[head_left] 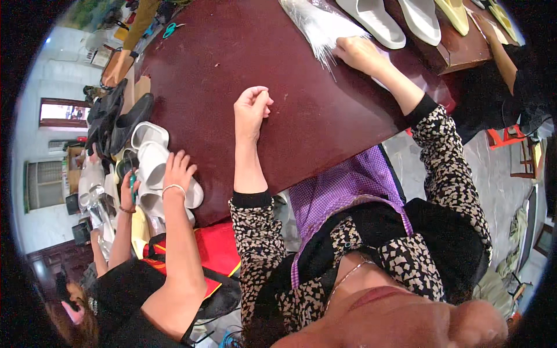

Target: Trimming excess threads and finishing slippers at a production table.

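Observation:
My left hand [253, 111] is raised over the dark red table [209, 52], its fingers curled in and its thumb against them; nothing shows in its grip. Farther right, my right hand [361, 55] is closed at the edge of a fanned sheaf of clear plastic bags [319, 26]. Its fingertips meet the thin film there, though how many layers they pinch cannot be made out. Just beyond that hand lie grey slide slippers [380, 23], soles and straps partly cut off by the picture's top edge.
Yellow slippers [454, 14] lie at the far right, near another person's arm [503, 64]. At the left, a co-worker's hand [180, 171] rests by white slippers [154, 165]; their other hand holds a teal-handled tool [133, 184]. Black slippers [133, 119] and teal scissors [169, 30] are farther back.

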### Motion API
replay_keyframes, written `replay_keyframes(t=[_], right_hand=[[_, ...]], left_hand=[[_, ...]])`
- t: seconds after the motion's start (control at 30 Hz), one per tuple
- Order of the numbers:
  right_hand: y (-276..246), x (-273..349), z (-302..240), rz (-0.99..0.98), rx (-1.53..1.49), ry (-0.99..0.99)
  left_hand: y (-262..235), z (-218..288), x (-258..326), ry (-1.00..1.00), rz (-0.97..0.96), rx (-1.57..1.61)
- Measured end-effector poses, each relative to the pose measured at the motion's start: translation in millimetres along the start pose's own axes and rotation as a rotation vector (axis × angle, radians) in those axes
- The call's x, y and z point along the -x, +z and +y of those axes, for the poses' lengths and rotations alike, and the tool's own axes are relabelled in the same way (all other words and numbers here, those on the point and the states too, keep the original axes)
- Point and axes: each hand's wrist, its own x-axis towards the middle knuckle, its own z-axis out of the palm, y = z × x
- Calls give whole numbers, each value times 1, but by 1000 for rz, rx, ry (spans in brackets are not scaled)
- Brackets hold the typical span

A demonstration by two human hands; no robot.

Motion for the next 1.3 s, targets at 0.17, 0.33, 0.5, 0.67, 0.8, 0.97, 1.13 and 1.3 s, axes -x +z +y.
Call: replay_keyframes(t=[0.17,0.33,0.5,0.67,0.8,0.97,1.13,1.3], right_hand=[[-4,2,4,38,-62,23],[-14,1,16,-13,-222,-6],[-29,6,17,-232,-617,85],[-32,7,9,-432,-964,165],[-30,9,13,-469,-1077,145],[-32,7,13,-522,-1073,80],[-43,7,6,-398,-1054,152],[3,-18,45,17,-907,-33]], left_hand=[[-3,4,2,25,-6,-5],[20,8,0,40,13,-60],[79,34,-13,598,-75,-452],[124,15,-57,691,-41,-576],[130,3,-70,727,-54,-588],[130,10,-73,828,-64,-681],[119,8,-69,895,-31,-634],[125,0,-62,576,1,-424]])
